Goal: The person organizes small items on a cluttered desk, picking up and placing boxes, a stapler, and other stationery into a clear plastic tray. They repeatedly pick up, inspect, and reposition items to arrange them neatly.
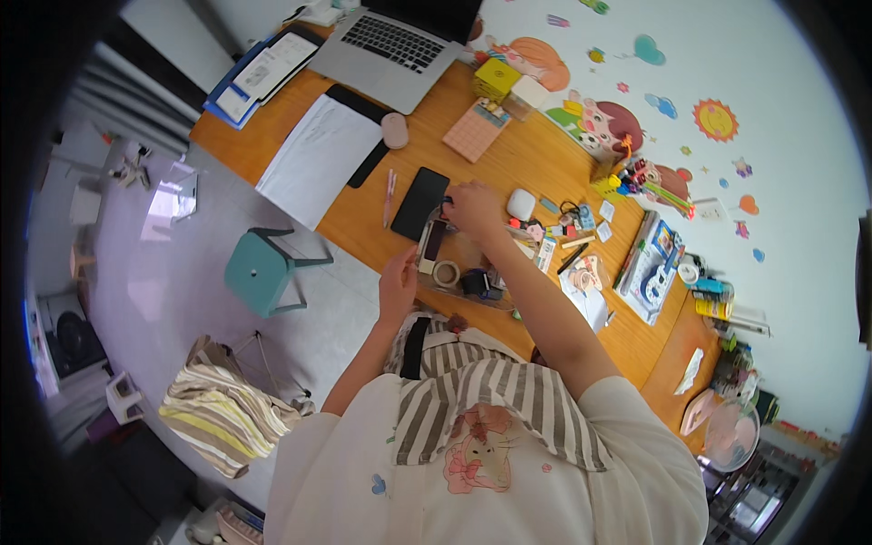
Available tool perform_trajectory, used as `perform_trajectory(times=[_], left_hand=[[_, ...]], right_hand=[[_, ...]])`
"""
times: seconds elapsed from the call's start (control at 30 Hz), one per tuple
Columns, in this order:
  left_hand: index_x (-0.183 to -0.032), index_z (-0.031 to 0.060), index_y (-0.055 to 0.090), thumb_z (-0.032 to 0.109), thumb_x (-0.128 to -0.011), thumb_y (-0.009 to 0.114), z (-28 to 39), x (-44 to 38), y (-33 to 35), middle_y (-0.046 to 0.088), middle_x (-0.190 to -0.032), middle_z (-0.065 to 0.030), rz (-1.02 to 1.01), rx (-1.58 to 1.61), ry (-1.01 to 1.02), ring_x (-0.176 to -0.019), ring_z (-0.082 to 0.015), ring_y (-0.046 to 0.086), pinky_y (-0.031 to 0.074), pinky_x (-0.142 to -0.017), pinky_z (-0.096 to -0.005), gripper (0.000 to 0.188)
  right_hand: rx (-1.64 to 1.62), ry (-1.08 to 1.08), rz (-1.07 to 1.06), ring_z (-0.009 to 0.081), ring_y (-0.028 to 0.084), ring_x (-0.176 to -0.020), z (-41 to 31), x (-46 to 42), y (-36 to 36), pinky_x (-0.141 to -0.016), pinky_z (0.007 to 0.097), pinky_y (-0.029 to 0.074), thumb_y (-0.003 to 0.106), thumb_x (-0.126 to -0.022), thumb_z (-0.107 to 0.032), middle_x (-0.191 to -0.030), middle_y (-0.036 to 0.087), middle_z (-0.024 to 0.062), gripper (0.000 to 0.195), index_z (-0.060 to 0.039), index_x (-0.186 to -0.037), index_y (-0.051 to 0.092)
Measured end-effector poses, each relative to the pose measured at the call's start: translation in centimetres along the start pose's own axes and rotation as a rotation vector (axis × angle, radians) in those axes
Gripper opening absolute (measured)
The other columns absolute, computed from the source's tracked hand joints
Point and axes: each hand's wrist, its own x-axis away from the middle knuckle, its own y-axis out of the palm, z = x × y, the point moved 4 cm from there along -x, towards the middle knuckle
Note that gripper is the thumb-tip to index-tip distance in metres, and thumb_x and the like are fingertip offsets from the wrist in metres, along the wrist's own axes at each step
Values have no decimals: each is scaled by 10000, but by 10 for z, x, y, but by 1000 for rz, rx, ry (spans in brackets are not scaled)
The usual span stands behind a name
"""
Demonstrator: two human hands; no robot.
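My right hand (471, 206) reaches over the far end of a clear plastic box (463, 298) near the desk's front edge; its fingertips are at a small dark object (446, 203), and whether they grip it is unclear. At the box's left side, my left hand (400, 278) is upright with its fingertips close to the wall. Inside the box are a roll of pale tape (446, 274), a white and dark rectangular item (433, 244) and a dark blue-black object (479, 281). A black smartphone (419, 204) lies just beyond the box, with a pink pen (390, 197) left of it.
A laptop (395, 51), a mouse (394, 131), white paper (320, 160) and a pink calculator (477, 129) lie farther back. Small items surround a white earphone case (521, 204) at right. A pen holder (608, 185) stands by the wall. A teal stool (259, 272) is on the floor.
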Motion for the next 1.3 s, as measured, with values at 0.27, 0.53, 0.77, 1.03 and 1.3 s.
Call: perform_trajectory(times=[0.27, 0.53, 0.77, 1.03, 1.3], left_hand=[[-1144, 49, 555, -13, -842, 514, 3, -4, 1, 594, -1019, -122, -14, -109, 61, -900, -250, 595, 482, -764, -301, 311], [-1155, 47, 550, 45, -874, 510, 8, -5, 3, 587, -1045, -109, -72, -86, -32, -928, -211, 583, 469, -795, -291, 284], [-1175, 57, 548, 66, -889, 514, 9, -4, 5, 587, -1051, -94, -83, -109, -27, -942, -186, 576, 461, -799, -282, 288], [-1172, 46, 543, 1, -849, 497, 12, -4, 7, 583, -1077, -119, -90, -118, -27, -959, -225, 578, 464, -822, -298, 330], [-1192, 31, 523, 32, -847, 512, 24, -12, 13, 532, -1179, -141, -78, -246, 64, -1063, -278, 526, 441, -873, -335, 345]], right_hand=[[37, 60, -118, 278, 607, -779, 6, -4, -1, -693, 395, 462, 639, -680, -190, -749, 645, 115, 134, -67, -722, 672], [92, 78, -204, 264, 617, -814, 14, 0, 17, -681, 383, 431, 625, -698, -167, -778, 656, 103, 111, -87, -740, 690], [84, 136, -247, 284, 620, -816, 17, -4, 33, -678, 437, 458, 652, -694, -266, -763, 656, 113, 188, -93, -753, 693], [-321, 240, -36, 300, 623, -860, 32, 11, 6, -722, 410, 484, 601, -777, -332, -842, 662, 134, 297, -76, -909, 673], [-491, 723, 325, 259, 650, -814, 224, 113, -3, -712, 344, 498, 596, -808, -282, -898, 665, 149, 346, -54, -1065, 631]])
